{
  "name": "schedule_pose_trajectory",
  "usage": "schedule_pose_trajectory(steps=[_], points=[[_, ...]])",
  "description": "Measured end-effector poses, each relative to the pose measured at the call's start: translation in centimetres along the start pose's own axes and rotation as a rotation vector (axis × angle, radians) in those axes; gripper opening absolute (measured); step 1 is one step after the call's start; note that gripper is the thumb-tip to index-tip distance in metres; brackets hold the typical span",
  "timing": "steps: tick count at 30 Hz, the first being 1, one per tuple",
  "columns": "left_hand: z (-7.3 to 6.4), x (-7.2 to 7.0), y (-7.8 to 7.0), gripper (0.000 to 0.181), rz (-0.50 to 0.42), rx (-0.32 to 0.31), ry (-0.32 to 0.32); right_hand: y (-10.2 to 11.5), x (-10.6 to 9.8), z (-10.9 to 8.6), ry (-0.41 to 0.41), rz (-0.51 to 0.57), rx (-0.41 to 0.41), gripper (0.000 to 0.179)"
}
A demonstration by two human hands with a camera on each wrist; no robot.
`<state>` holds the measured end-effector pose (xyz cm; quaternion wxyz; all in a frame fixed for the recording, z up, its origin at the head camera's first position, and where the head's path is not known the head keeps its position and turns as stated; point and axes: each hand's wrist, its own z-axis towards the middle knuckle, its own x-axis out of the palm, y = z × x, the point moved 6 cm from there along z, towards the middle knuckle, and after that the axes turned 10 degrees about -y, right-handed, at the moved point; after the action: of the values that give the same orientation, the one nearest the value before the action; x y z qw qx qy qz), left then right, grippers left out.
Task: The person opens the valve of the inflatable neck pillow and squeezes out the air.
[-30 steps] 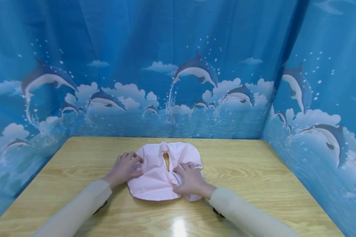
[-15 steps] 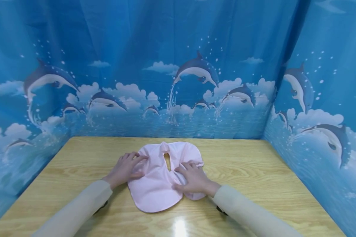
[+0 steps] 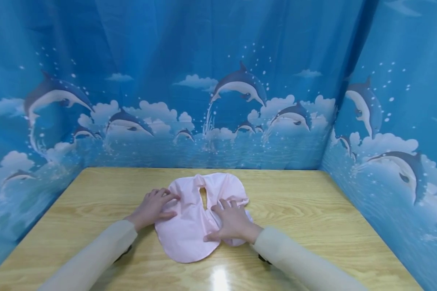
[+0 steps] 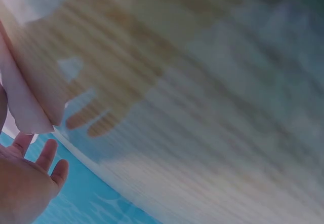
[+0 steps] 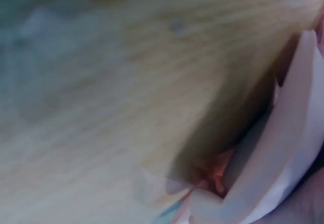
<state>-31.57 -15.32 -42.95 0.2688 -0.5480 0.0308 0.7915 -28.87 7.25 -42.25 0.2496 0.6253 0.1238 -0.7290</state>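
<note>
A pale pink cloth bib (image 3: 183,236) with rounded lobes lies creased on the table, a narrow opening at its middle showing the wood. On its left edge rest the fingers of my left hand (image 3: 153,208), thumb and fingers apart. My right hand (image 3: 234,222) lies spread over the right part, its thumb stretched to the left across the near lobe. Part of the right-hand lobe is hidden beneath that palm. In the left wrist view, loosely extended fingers of the left hand (image 4: 25,178) show beside the bib's edge (image 4: 25,102). A raised bib edge (image 5: 278,148) fills the right wrist view's lower right.
The table (image 3: 302,226) has a light wood-grain top with a glossy reflection near its front. Behind and at both sides hangs a blue curtain (image 3: 160,89) printed with dolphins and clouds.
The bib's near lobe has come down and spread toward the front of the table. My right thumb has swung out to the left over it; my left hand has shifted slightly right.
</note>
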Motion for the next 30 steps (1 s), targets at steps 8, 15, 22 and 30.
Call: schedule_pose_trajectory(steps=[8, 15, 22, 30], points=[[0.0, 0.0, -0.2, 0.043, 0.001, 0.005, -0.001, -0.1, -0.3, -0.3, -0.027, 0.020, 0.010, 0.072], [-0.3, -0.2, -0.5, 0.044, 0.030, 0.025, -0.026, -0.2, -0.3, -0.4, -0.029, 0.018, -0.002, 0.062], [-0.5, -0.3, -0.8, 0.046, 0.033, 0.025, -0.025, -0.8, -0.2, -0.3, -0.075, 0.019, -0.044, 0.060], [-0.8, -0.4, -1.0, 0.048, 0.029, 0.029, -0.016, -1.2, -0.3, -0.4, -0.096, 0.035, -0.081, 0.059]])
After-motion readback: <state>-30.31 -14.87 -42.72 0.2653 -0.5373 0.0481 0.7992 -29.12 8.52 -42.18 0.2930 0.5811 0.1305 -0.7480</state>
